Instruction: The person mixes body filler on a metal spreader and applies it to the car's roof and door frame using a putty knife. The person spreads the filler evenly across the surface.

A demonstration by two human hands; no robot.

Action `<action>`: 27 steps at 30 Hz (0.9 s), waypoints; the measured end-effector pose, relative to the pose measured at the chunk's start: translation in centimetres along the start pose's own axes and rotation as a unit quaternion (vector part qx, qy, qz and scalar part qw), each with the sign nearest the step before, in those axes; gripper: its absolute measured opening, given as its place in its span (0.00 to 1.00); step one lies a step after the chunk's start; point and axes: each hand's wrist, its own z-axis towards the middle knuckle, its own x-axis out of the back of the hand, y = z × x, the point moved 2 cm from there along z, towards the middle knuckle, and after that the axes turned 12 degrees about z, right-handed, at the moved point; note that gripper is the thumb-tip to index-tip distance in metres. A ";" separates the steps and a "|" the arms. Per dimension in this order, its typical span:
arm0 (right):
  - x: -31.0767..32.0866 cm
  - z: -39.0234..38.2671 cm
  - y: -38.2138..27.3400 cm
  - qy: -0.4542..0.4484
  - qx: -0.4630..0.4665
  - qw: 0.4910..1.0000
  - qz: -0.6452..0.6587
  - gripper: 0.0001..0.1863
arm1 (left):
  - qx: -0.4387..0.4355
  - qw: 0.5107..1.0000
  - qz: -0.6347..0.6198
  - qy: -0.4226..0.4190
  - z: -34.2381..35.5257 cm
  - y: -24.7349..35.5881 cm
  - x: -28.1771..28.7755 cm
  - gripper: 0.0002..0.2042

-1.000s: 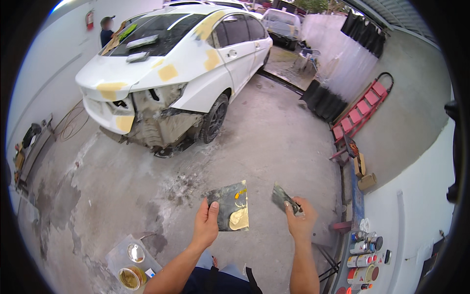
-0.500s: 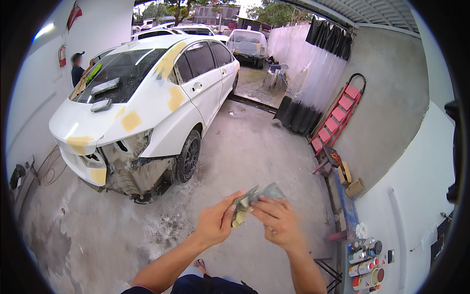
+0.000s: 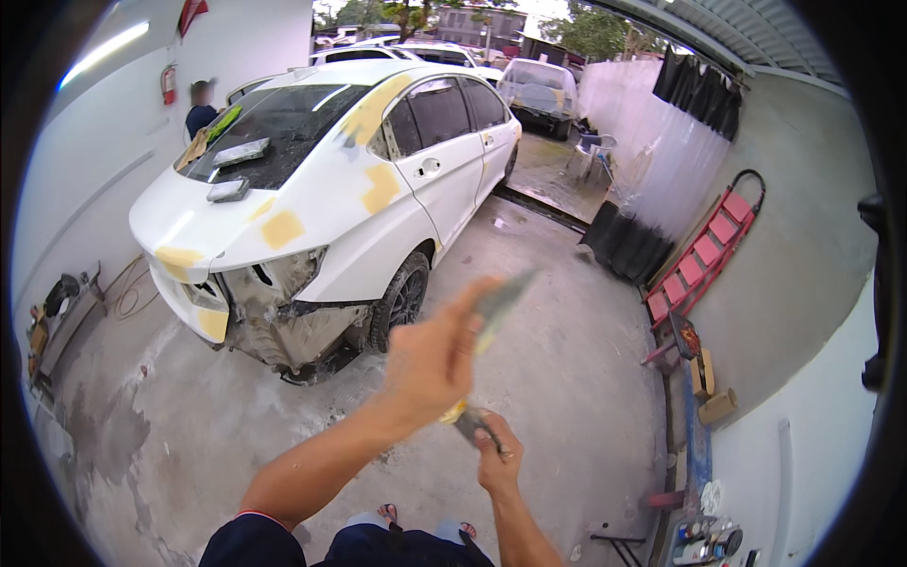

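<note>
Head view, nearest first: right hand (image 3: 496, 455) has its fingers curled shut round a small dark scraper (image 3: 471, 425) tipped with yellow filler. Just above it, left hand (image 3: 430, 364), blurred, pinches a flat grey-green mixing board (image 3: 499, 304) between thumb and fingers, tilted up on edge. Cans (image 3: 704, 545) with coloured labels cluster low at the right. Beyond, on rough stained concrete, stands a white car (image 3: 340, 189) patched with matte yellow filler, bumper stripped. A red metal ladder (image 3: 704, 255) leans against the wall; a red extinguisher (image 3: 169, 84) hangs far left.
</note>
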 end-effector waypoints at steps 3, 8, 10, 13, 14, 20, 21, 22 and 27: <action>2.6 0.0 1.4 0.095 -0.102 0.899 0.414 0.29 | 0.257 0.893 -0.328 0.167 -1.6 -2.4 -0.7 0.19; 7.6 1.1 -0.7 0.050 -0.170 0.861 0.477 0.47 | 0.547 0.612 -0.547 0.163 -12.9 1.1 -7.4 0.16; 9.0 0.6 -1.2 0.023 -0.154 0.886 0.437 0.48 | 0.548 0.637 -0.505 0.194 -16.2 3.2 -10.9 0.16; 9.8 -0.8 -1.0 -0.128 -0.079 0.941 0.302 0.46 | 0.521 0.689 -0.430 0.260 -18.8 5.5 -13.6 0.16; 9.9 -1.1 -0.8 -0.192 -0.027 0.957 0.216 0.45 | 0.523 0.688 -0.424 0.271 -19.1 5.7 -13.9 0.17; 11.8 3.0 -2.1 -0.432 0.093 0.879 -0.180 0.34 | 0.568 0.582 -0.495 0.306 -21.4 5.8 -11.4 0.18; 12.1 4.1 -2.9 -0.442 0.091 0.860 -0.236 0.32 | 0.576 0.562 -0.501 0.319 -21.9 5.8 -10.9 0.18; 11.9 4.7 -3.4 -0.466 0.082 0.823 -0.313 0.31 | 0.599 0.525 -0.513 0.321 -22.5 5.8 -10.5 0.18; 6.7 1.0 -3.7 -0.214 -0.128 0.968 0.034 0.25 | 0.551 0.582 -0.500 0.327 -23.1 3.9 -8.3 0.19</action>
